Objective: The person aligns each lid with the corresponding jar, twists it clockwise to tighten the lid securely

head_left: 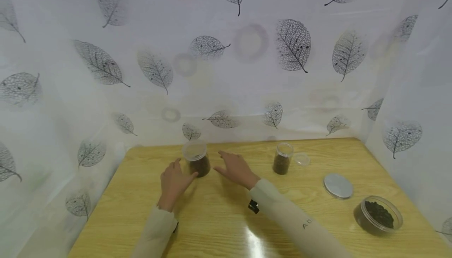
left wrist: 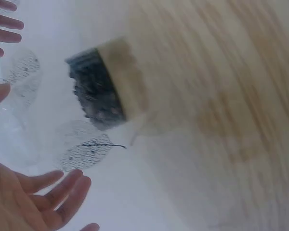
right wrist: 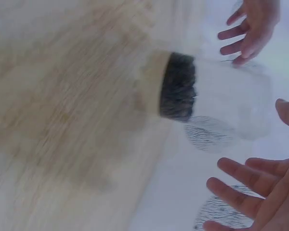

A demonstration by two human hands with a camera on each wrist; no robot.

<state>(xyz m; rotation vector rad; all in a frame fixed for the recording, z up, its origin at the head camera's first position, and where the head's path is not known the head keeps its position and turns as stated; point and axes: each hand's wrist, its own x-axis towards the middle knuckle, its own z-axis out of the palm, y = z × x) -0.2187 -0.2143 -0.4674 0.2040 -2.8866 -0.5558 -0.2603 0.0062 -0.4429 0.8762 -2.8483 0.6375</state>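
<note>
A clear jar (head_left: 199, 165) stands upright at the back left of the table, its lower part filled with dark, lumpy bits. My left hand (head_left: 174, 181) is at the jar's left side with fingers spread; its thumb tip comes close to the wall, and I cannot tell if it touches. On the other side, my right hand (head_left: 237, 169) reaches toward the jar with a gap between, fingers extended. Both wrist views show the dark contents (left wrist: 97, 89) through the clear wall, with the left palm (left wrist: 9, 202) and right palm (right wrist: 274, 197) facing the jar.
To the right stands a smaller open jar (head_left: 282, 159) of dark bits, with a small clear lid (head_left: 301, 159) beside it. Farther right lie a silver lid (head_left: 338, 186) and a round tub (head_left: 370, 225) of dark pieces. A leaf-patterned curtain (head_left: 219, 81) encloses the wooden table (head_left: 212, 226).
</note>
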